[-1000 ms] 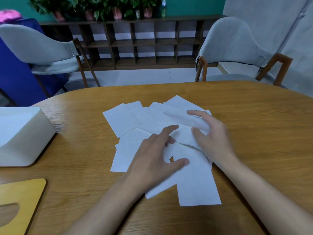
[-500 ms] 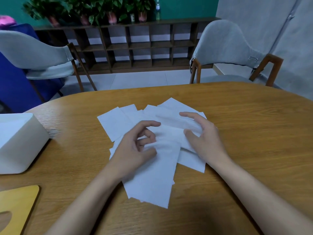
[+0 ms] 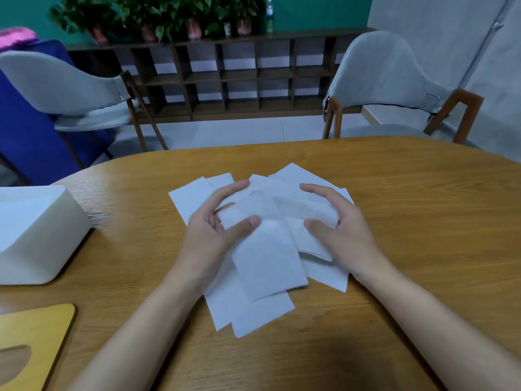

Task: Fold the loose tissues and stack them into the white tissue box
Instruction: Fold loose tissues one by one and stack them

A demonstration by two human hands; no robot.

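Observation:
Several loose white tissues [image 3: 197, 194] lie overlapping in a pile at the middle of the wooden table [image 3: 423, 221]. One tissue [image 3: 265, 249] is lifted off the pile. My left hand [image 3: 214, 235] pinches its left edge between thumb and fingers. My right hand [image 3: 341, 230] holds the tissues on the right side with thumb and curled fingers. The white tissue box [image 3: 36, 235] stands open-topped at the table's left edge, well away from both hands.
A yellow wooden lid [image 3: 31, 342] with an oval slot lies at the near left corner. Two grey chairs [image 3: 394, 86] stand beyond the far table edge, with a dark shelf [image 3: 239, 77] and plants behind them.
The left hand has lifted from flat on the pile and taken hold of a tissue. That tissue has come up off the pile between both hands. The right hand has curled round the right side.

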